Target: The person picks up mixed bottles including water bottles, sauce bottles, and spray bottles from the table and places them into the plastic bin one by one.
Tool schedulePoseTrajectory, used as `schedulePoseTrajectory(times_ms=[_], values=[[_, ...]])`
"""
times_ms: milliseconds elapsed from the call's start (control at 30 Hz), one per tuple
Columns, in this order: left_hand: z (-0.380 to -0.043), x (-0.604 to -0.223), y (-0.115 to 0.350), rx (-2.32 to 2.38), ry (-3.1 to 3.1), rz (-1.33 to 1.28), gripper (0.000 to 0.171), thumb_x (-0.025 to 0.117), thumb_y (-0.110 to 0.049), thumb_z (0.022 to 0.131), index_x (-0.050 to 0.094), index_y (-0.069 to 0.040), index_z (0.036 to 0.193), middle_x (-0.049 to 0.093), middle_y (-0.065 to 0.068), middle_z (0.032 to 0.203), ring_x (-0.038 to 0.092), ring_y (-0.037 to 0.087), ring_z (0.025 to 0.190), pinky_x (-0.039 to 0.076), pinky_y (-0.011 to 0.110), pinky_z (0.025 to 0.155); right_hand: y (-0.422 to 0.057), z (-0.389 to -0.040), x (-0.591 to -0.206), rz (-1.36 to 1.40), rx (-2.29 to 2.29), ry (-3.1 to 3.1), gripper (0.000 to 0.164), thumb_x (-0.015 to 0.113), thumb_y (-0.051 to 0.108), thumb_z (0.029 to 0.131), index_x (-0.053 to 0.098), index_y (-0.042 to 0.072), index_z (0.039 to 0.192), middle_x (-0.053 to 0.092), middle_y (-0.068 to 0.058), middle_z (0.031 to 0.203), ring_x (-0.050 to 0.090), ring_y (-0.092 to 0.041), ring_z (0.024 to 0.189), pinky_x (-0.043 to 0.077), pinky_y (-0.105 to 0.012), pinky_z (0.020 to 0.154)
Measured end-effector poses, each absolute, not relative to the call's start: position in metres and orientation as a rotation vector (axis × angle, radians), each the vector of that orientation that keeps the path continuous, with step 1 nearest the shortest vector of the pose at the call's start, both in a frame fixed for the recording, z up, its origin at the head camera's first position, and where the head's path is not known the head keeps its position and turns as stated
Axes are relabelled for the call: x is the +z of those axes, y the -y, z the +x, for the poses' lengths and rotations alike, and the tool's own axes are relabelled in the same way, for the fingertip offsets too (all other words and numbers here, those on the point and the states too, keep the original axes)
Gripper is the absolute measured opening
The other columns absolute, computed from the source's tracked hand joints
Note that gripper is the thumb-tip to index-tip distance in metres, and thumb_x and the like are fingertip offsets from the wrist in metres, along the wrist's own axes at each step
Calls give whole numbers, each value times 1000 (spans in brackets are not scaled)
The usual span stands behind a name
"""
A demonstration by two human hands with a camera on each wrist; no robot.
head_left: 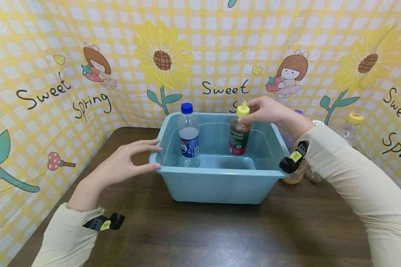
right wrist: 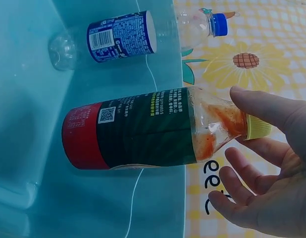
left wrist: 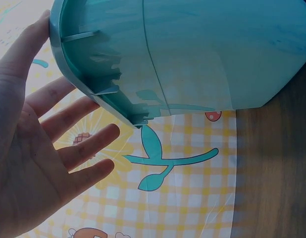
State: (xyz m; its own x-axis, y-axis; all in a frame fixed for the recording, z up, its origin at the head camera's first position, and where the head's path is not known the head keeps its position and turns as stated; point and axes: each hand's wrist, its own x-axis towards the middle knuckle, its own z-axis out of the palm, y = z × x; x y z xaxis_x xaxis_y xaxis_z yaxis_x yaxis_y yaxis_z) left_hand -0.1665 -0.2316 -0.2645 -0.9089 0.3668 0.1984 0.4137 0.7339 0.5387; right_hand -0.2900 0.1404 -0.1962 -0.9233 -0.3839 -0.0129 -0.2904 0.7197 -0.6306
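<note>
A blue plastic tub (head_left: 220,185) stands on the table. My left hand (head_left: 130,161) touches its left rim with straight fingers; in the left wrist view the fingers (left wrist: 88,144) spread beside the rim. With thumb and forefinger, my right hand (head_left: 265,110) pinches a sauce bottle (head_left: 239,135) near its yellow cap, upright inside the tub. The right wrist view shows the bottle's green and red label (right wrist: 143,129) and red sauce streaks at its neck. Whether its base touches the tub floor, I cannot tell. A clear plastic bottle (head_left: 189,142) with a blue cap stands in the tub's left part.
Right of the tub, partly behind my right arm, stand several clear bottles, one with a yellow cap (head_left: 355,118). The brown wooden table (head_left: 204,233) extends in front. A yellow checked cloth (head_left: 214,44) hangs behind and at both sides.
</note>
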Motion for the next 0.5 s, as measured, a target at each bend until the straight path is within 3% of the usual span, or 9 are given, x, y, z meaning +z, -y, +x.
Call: schedulePoseTrajectory(times_ms=[167,500], values=[[-166,-264,231,-908,2853,-639,47,69,-41,83,61,-19,123,45,4,144,40,31,134,40,56,100,-139,-295,-199,-538,-996,-2745,35,69,25,84,63,2,109,65,-11,103,54,-23,98,43,-35,89],[-166,-264,231,-915,2854,-638,47,68,-41,83,61,-19,123,45,4,145,40,30,134,39,57,101,-132,-301,-204,-595,-967,-2739,31,72,24,82,65,2,102,64,-6,93,52,-20,90,41,-29,79]])
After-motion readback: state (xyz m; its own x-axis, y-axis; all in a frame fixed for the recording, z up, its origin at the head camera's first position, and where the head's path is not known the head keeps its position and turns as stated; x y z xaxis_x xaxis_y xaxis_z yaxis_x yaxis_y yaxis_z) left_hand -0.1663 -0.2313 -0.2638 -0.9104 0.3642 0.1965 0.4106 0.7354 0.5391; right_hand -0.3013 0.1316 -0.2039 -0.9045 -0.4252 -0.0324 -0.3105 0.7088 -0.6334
